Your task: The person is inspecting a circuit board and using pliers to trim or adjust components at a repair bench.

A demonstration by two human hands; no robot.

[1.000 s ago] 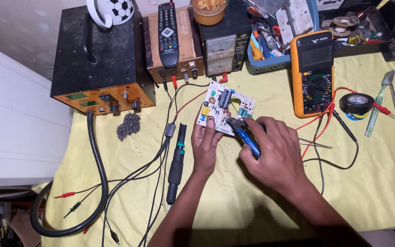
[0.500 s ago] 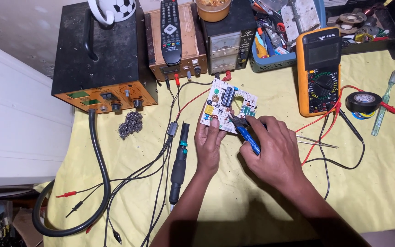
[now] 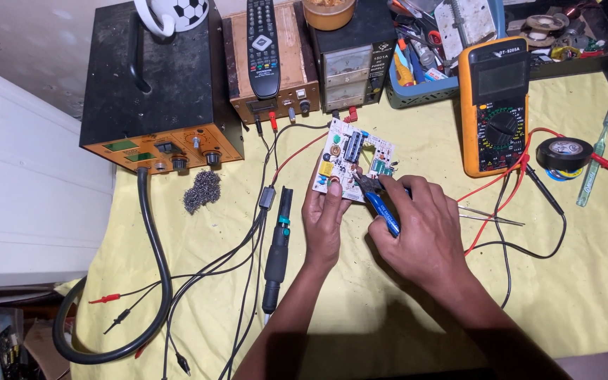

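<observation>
Yellow cloth covers the tabletop, which is crowded like a repair bench seen from the single head view. Near the middle, the left hand holds a small white circuit board by its lower edge, fingers closed around it and tilting it up toward the camera, seemingly so the parts on its face are easy to see and reach. The right hand is wrapped shut around blue-handled pliers, whose dark tips touch the board's lower middle; the grip sits close to the tips, which likely gives finer control on such small parts. Red and black wires run from the board's top edge back to a power supply against the wall, so the board stays tethered just in front of it. A black-handled soldering iron lies just left of the left hand, within easy reach, its cable leading to the large black and orange station at the back left. A clump of steel wool sits in front of that station. A remote control rests on a wooden box beside it. To the right, an orange multimeter lies face up with its leads trailing across the cloth, and a roll of black tape lies beyond it.
</observation>
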